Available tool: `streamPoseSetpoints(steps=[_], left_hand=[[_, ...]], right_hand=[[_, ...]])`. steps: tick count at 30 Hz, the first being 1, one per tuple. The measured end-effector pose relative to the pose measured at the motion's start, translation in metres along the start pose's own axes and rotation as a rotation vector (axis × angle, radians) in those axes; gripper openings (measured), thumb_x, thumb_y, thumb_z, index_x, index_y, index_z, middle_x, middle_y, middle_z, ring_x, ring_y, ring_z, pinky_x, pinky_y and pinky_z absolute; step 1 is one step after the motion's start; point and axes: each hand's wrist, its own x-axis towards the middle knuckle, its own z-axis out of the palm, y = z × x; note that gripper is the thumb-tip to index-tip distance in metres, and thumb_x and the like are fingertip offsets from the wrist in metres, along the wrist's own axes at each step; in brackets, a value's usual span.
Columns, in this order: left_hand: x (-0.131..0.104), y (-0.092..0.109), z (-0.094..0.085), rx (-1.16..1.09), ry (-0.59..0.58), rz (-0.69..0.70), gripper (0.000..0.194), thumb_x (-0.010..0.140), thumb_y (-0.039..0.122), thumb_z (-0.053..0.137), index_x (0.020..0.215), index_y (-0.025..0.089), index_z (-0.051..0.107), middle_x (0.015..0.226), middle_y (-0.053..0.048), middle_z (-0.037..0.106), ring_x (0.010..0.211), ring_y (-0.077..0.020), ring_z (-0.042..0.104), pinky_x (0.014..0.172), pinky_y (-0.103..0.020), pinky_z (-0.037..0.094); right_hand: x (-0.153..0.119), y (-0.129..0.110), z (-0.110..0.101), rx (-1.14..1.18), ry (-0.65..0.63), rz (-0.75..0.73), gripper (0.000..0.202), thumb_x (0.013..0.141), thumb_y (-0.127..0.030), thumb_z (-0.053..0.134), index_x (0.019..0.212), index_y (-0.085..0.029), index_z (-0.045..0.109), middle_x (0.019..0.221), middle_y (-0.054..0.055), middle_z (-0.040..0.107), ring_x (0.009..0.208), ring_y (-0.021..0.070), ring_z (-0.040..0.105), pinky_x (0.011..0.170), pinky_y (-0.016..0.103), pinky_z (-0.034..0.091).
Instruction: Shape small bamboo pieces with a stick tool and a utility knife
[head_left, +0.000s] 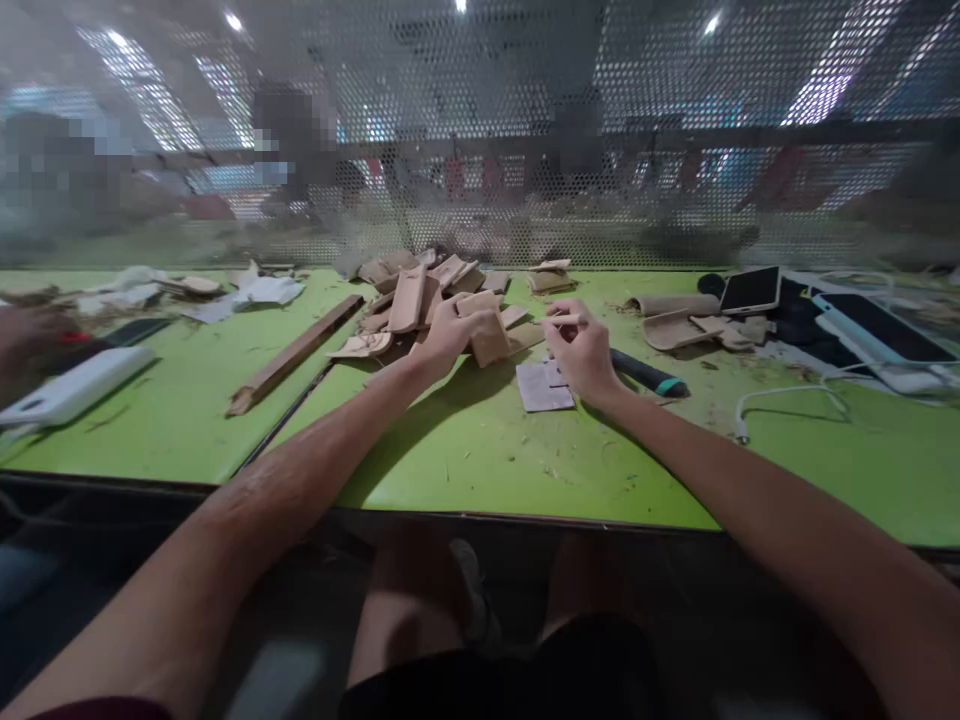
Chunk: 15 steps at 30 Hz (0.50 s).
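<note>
Flat tan piece (pixel 491 340) in grip of left hand (pixel 445 338), jutting right.

Wooden piece (pixel 491 342) partly behind left hand (pixel 448 335), people (pixel 287 160) blurred

Perforated screen (pixel 480 90) behind, white cable (pixel 742 430), blue-edged phone (pixel 892 325)

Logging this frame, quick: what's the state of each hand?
Left hand: closed, holding a flat tan piece.
Right hand: closed, pinching a slim pale stick.
</note>
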Motion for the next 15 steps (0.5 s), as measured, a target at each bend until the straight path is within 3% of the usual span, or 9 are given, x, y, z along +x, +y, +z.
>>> streamPoseSetpoints(steps=[3, 8, 15], left_hand=[[0.002, 0.000, 0.001, 0.199, 0.020, 0.132, 0.020, 0.082, 0.027, 0.068, 0.097, 0.015, 0.064, 0.095, -0.007, 0.069, 0.088, -0.0197, 0.062, 0.081, -0.033, 0.053], [0.001, -0.003, 0.004, 0.426, -0.041, 0.340, 0.015, 0.090, 0.025, 0.059, 0.103, 0.017, 0.059, 0.100, -0.007, 0.067, 0.093, -0.0204, 0.061, 0.086, -0.034, 0.051], [0.000, -0.007, 0.001, 0.560, -0.105, 0.406, 0.040, 0.084, 0.018, 0.061, 0.124, 0.016, 0.055, 0.105, -0.006, 0.066, 0.094, -0.0197, 0.061, 0.083, -0.030, 0.050]], right_hand=[[-0.001, -0.002, 0.000, 0.001, -0.017, -0.056, 0.015, 0.092, -0.026, 0.058, 0.104, -0.022, 0.066, 0.094, 0.007, 0.071, 0.080, 0.0208, 0.067, 0.072, 0.035, 0.055], [-0.003, -0.011, 0.000, -0.098, -0.004, -0.335, 0.020, 0.096, -0.022, 0.056, 0.110, -0.023, 0.069, 0.112, 0.011, 0.073, 0.106, 0.0269, 0.069, 0.092, 0.042, 0.055], [-0.006, -0.013, 0.002, -0.150, 0.026, -0.456, 0.016, 0.101, -0.026, 0.051, 0.110, -0.024, 0.064, 0.110, 0.010, 0.072, 0.095, 0.0227, 0.069, 0.081, 0.037, 0.058]])
